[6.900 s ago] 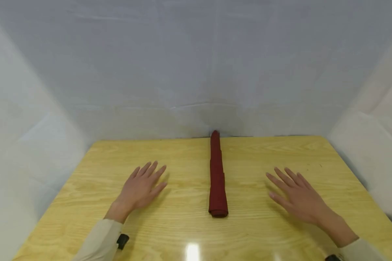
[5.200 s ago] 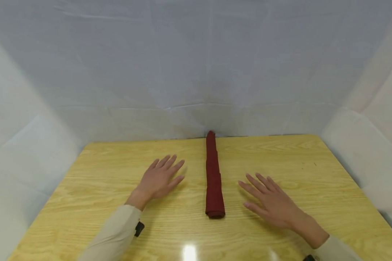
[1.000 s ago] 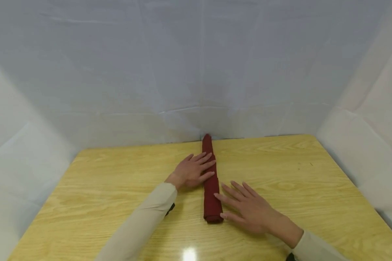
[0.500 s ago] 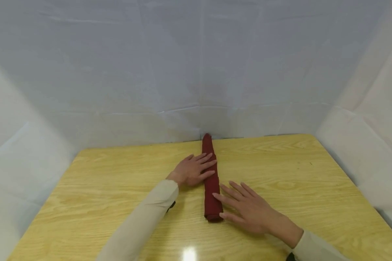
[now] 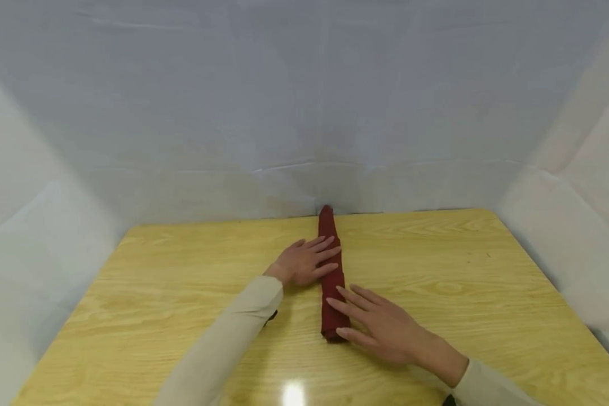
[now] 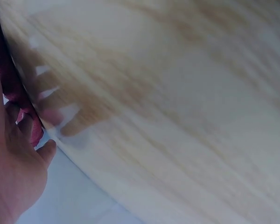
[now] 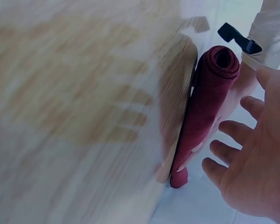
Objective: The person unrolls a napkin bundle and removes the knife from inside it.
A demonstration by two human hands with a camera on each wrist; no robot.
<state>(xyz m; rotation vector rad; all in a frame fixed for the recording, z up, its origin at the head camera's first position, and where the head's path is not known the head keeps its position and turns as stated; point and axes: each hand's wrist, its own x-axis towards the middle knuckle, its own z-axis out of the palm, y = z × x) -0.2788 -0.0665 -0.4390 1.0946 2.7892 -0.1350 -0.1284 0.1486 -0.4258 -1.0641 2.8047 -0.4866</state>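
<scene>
Tabletop (image 5: 182, 259) bears red roll (image 5: 331, 287); splayed left hand (image 5: 303, 264) touches it; right hand (image 5: 388, 330) hovers.

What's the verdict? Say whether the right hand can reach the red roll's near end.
Likely yes: nothing shows between the right hand and the red roll there; the left hand lies farther along.

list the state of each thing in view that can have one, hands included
Dark red cloth roll: rolled up, lying lengthwise, hollow at the near end
Left hand: open, fingers stretched across the roll
Right hand: open, fingers spread over the near end; contact unclear
Yellow wood-grain table: glossy, reflecting light
White sheet backdrop: hanging, creased
</scene>
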